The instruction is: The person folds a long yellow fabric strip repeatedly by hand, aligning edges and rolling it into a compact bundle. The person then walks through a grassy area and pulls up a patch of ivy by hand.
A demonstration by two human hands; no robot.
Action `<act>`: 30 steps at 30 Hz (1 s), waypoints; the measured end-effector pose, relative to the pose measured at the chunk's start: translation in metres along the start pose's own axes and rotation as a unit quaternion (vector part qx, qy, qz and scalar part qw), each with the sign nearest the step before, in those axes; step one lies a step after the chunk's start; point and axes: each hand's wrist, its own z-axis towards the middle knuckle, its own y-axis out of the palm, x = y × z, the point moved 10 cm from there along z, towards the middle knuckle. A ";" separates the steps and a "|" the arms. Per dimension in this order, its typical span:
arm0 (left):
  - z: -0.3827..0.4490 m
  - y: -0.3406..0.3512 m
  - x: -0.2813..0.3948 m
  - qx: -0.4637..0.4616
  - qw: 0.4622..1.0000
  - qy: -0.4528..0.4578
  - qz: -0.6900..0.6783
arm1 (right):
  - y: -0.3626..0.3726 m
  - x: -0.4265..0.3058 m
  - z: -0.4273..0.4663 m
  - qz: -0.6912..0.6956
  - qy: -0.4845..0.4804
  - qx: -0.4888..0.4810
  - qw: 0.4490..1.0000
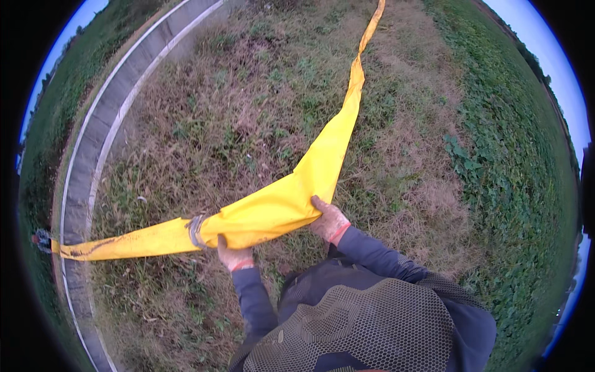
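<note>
A long yellow lay-flat hose (283, 200) runs across in front of me, flattened and creased, and bends between my hands. My left hand (235, 257) grips its lower edge with the thumb on top, just right of a grey binding (196, 231) wrapped around the hose. Farther right, my right hand (328, 220) holds the same edge near the bend, thumb over the top. Both hands seem to wear pale gloves with orange cuffs. Beyond the bend, the hose narrows and twists toward the top of the view. Its left stretch bears dark dirt marks.
A concrete channel (93, 139) with pale edges curves along the left, and the hose crosses it. Near the hose's left end is a dark object (42, 240), too small to identify. Dry grass (232, 116) covers the ground; leafy green vines (516, 186) grow at right.
</note>
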 end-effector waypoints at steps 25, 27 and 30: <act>-0.343 0.025 0.337 0.174 0.837 0.493 0.161 | 0.056 0.146 0.098 -0.106 0.180 -0.116 0.971; -0.343 0.016 0.342 0.204 0.822 0.505 0.163 | 0.037 0.108 0.110 -0.125 0.107 -0.030 0.986; -0.329 0.023 0.349 0.129 0.852 0.488 0.139 | -0.021 0.062 0.186 -0.087 0.062 -0.011 0.994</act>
